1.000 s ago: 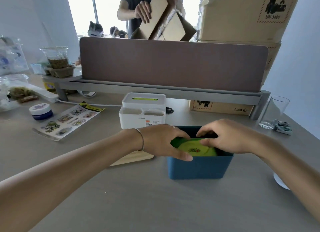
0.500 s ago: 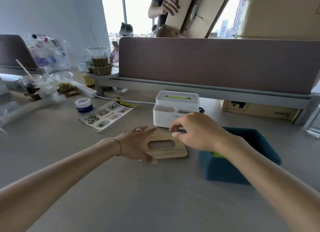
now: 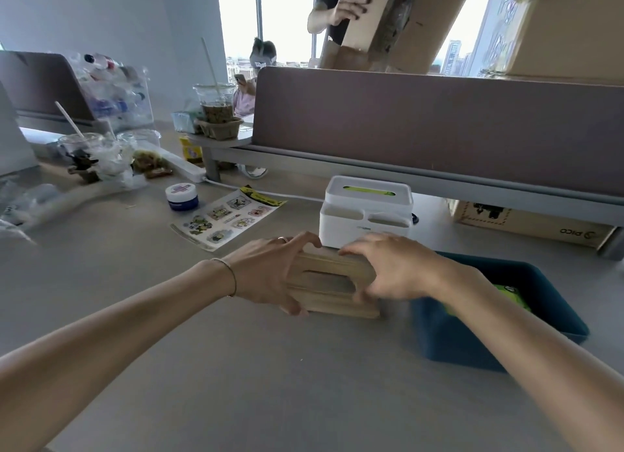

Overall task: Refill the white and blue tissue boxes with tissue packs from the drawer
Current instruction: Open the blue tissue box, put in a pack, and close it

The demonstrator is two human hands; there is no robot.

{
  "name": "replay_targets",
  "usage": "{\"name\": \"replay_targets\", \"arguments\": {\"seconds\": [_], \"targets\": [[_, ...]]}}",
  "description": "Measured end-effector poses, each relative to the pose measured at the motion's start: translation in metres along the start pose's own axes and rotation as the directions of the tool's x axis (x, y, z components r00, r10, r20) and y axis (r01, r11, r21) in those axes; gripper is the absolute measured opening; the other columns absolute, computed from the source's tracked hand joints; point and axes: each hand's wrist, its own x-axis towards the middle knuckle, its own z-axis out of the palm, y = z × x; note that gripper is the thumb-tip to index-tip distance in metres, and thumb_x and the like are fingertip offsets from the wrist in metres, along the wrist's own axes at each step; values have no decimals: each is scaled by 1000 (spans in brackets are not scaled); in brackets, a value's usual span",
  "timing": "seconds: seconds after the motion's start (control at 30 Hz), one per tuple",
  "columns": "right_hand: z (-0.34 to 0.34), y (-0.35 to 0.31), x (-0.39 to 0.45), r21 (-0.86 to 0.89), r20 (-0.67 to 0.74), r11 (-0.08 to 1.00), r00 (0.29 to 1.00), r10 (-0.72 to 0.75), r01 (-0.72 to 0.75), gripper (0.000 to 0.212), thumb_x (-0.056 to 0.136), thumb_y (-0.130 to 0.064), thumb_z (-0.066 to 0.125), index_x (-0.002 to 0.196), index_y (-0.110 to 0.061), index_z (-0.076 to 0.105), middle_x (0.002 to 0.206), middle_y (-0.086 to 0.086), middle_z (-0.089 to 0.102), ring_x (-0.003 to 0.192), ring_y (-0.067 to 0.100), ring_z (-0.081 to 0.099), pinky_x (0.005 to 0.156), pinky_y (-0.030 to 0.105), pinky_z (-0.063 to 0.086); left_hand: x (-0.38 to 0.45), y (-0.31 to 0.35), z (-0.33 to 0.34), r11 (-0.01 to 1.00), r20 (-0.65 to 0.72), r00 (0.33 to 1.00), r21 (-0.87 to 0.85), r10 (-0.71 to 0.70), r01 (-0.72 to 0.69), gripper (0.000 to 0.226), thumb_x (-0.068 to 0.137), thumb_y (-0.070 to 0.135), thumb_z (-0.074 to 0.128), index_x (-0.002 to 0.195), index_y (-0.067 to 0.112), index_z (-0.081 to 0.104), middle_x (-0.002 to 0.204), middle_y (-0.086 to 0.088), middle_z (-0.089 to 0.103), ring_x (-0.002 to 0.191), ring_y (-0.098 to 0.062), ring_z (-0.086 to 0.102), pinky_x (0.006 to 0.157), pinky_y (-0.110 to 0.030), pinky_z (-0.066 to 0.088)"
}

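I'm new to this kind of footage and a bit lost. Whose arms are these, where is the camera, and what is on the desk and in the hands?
There is no machine here: a person wears one wide-angle camera on the head, looking forward and down, so you see their own two bare arms. The left hand and right hand both grip a wooden lid with an oblong slot, at the grey desk. To its right stands the open blue tissue box with a green tissue pack inside. Behind the lid is the white tissue box, closed, green showing through its slot. Further left lie a sticker sheet, a small blue jar and plastic drink cups. Another person holds cardboard beyond the divider.
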Motion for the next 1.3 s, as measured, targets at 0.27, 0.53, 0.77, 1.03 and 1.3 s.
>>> {"name": "replay_targets", "arguments": {"seconds": [0.27, 0.53, 0.77, 1.03, 1.3], "targets": [[-7, 14, -7, 71, 87, 995, 994, -69, 63, 120, 62, -56, 88, 158, -39, 19, 159, -12, 30, 145, 14, 32, 116, 31, 29, -23, -2, -27, 989, -142, 989, -140, 28, -48, 87, 56, 62, 87, 123, 43, 36, 126, 15, 53, 109, -14, 55, 94, -41, 49], [-29, 69, -59, 238, -36, 970, 999, -33, 41, 120, 57, -55, 92, 155, -48, 23, 159, -22, 27, 144, 5, 31, 117, 26, 27, -3, 54, -38, 965, -189, 971, -190, 147, -184, 80, 62, 59, 88, 122, 39, 38, 130, 16, 52, 109, -16, 58, 86, -33, 45], [-36, 132, -135, 285, 60, 954, 995, 75, -89, 124, 54, -58, 92, 153, -53, 19, 155, -30, 26, 142, -1, 30, 120, 30, 27, 31, 135, -29, 928, -214, 929, -157, 302, -338, 80, 56, 71, 79, 117, 39, 37, 114, 17, 61, 102, -16, 59, 90, -41, 50], [-31, 164, -168, 248, 70, 951, 983, 171, -183, 127, 56, -50, 94, 156, -49, 15, 162, -22, 26, 147, 4, 26, 121, 31, 24, 58, 178, -13, 932, -127, 934, -101, 334, -347, 95, 61, 73, 78, 137, 46, 28, 132, 11, 56, 103, -15, 56, 93, -35, 46], [-26, 171, -163, 243, 69, 953, 983, 168, -179, 125, 59, -45, 94, 156, -49, 15, 164, -20, 22, 148, 3, 24, 116, 24, 24, 61, 178, -8, 944, -75, 949, -106, 306, -312, 105, 65, 73, 77, 149, 51, 18, 149, 9, 50, 116, -15, 53, 99, -32, 42]]}}
